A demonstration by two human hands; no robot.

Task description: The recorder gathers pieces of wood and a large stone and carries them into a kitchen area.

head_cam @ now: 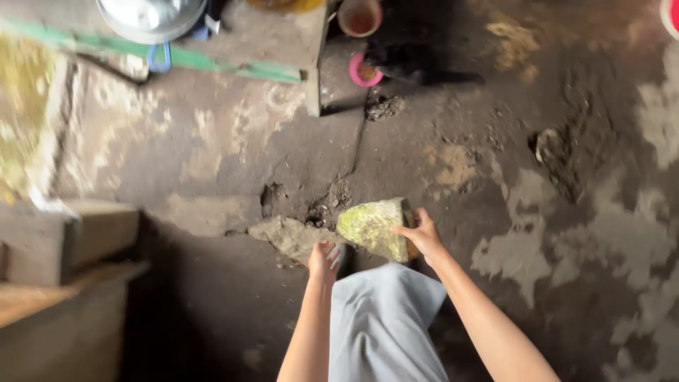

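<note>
A flat, moss-green stone slab (371,225) is tilted up off the broken concrete floor (212,141). My right hand (423,235) grips its right edge. My left hand (323,260) reaches down to the slab's lower left corner, fingers curled at its edge beside a second grey stone piece (290,237) lying flat. Just behind the stones is a small hole of loose dark soil (327,206). My leg in light grey cloth (382,325) shows between my arms.
Wooden steps or blocks (71,240) stand at the left. A low bench (269,42) with a metal basin (152,18) is at the top. A pink bowl (362,71) and a dark animal (410,62) are beyond the crack; a pot (359,15) stands nearby.
</note>
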